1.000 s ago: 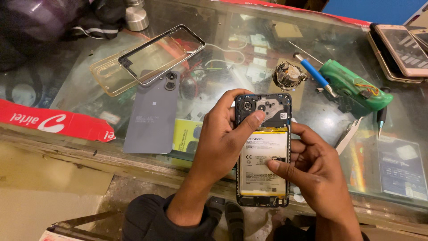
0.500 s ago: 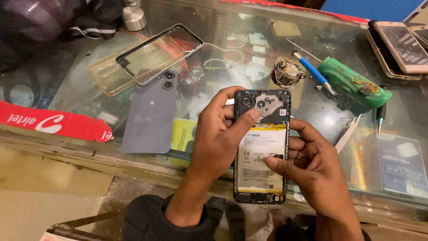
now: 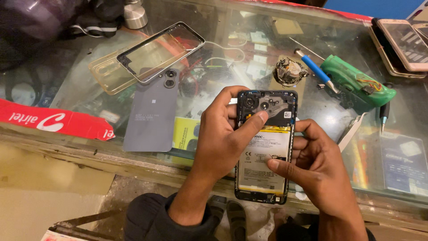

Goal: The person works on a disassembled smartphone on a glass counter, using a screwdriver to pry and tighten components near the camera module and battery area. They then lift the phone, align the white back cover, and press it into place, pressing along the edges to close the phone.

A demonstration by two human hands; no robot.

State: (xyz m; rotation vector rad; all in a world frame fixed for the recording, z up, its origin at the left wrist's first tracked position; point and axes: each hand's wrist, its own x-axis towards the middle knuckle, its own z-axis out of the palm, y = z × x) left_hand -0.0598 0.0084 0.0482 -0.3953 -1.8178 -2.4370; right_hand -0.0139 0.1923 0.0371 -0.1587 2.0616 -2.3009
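- An opened phone (image 3: pixel 265 145), its back removed so that the battery and the black camera board are exposed, is held upright at the lower centre of the frame, above the front edge of a glass counter (image 3: pixel 232 49).
- The phone's left edge is clasped by the left hand (image 3: pixel 223 138); the thumb is laid across the upper board, just below the camera lenses.
- The right edge is gripped by the right hand (image 3: pixel 314 163), fingers curled behind, with the thumb tip pressed on the battery label (roughly mid-battery).
- A grey back cover (image 3: pixel 154 114) lies flat on the glass at centre left, well apart from the hands.
- An empty phone frame (image 3: pixel 160 51) rests at upper left over a clear case (image 3: pixel 104 73).
- A blue-handled screwdriver (image 3: pixel 314 67) and a green tool (image 3: pixel 356 82) lie at upper right.
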